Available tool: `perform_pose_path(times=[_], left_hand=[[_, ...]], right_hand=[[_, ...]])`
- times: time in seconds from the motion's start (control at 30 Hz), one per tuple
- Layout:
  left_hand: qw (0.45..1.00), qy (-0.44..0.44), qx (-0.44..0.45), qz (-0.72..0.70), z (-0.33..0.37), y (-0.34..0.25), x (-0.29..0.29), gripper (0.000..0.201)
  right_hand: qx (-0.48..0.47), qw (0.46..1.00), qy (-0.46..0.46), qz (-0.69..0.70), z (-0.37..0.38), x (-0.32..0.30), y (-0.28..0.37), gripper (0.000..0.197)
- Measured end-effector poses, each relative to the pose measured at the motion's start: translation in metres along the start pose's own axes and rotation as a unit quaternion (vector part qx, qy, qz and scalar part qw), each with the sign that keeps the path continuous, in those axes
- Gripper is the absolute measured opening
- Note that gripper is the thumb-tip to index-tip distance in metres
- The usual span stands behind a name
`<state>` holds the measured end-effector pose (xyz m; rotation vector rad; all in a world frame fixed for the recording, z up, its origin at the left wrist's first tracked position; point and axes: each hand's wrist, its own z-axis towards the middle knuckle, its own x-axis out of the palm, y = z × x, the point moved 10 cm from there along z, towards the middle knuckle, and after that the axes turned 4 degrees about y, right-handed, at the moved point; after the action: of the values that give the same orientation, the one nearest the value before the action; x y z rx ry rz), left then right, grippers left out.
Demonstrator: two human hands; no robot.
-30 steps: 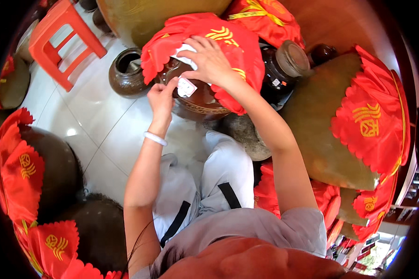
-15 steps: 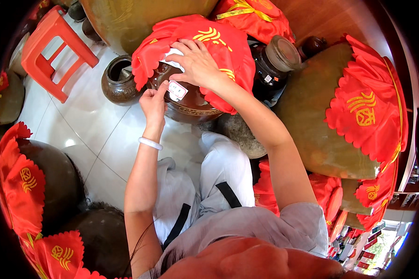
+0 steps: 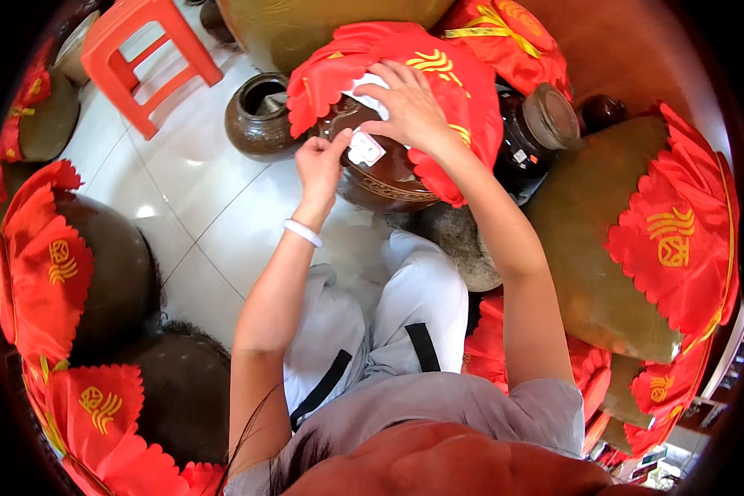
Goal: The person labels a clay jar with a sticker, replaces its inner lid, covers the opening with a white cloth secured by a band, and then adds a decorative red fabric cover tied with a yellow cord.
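1. A person in a grey short-sleeved top [image 3: 438, 401] and pale trousers [image 3: 426, 293] was seen from above, both arms reaching to a brown glazed jar [image 3: 380, 186].
2. A small white label [image 3: 366, 149] lay against the jar's near side, just below its red scalloped cloth cover [image 3: 471, 103].
3. The left hand [image 3: 318, 169], a white bangle [image 3: 303, 233] at its wrist, had its thumb at the label's left corner and its fingers curled; whether this grip pinched or pressed, I cannot tell.
4. The right hand [image 3: 409, 107] lay over the cover's edge, its grip spread, thumb and fingers apart, around some white material [image 3: 372, 89].
5. Left of the jar stood a small open-mouthed brown pot [image 3: 260, 140]; farther left, an orange-red plastic stool [image 3: 128, 66] stood on white floor tiles [image 3: 190, 211].
6. A lidded dark jar [image 3: 521, 136] stood to the right.
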<state>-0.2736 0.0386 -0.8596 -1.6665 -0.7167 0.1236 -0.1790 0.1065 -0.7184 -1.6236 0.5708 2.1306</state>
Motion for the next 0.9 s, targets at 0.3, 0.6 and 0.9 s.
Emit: perform_pose_path(times=[0.3,0.6,0.9], left_hand=[[0.998,0.063,0.010,0.004,-0.007,-0.006,0.004,0.034],[0.997,0.076,0.011,0.004,-0.009,-0.009,0.005,0.033],[0.970,0.059,0.128,0.198,-0.018,-0.022,0.013,0.043]], right_hand=[[-0.004,0.998,0.039,0.039,0.000,0.006,-0.005,0.064],[-0.006,0.997,0.062,0.055,0.001,0.007,-0.004,0.078],[-0.008,0.995,0.087,0.037,0.000,0.009,-0.004,0.092]])
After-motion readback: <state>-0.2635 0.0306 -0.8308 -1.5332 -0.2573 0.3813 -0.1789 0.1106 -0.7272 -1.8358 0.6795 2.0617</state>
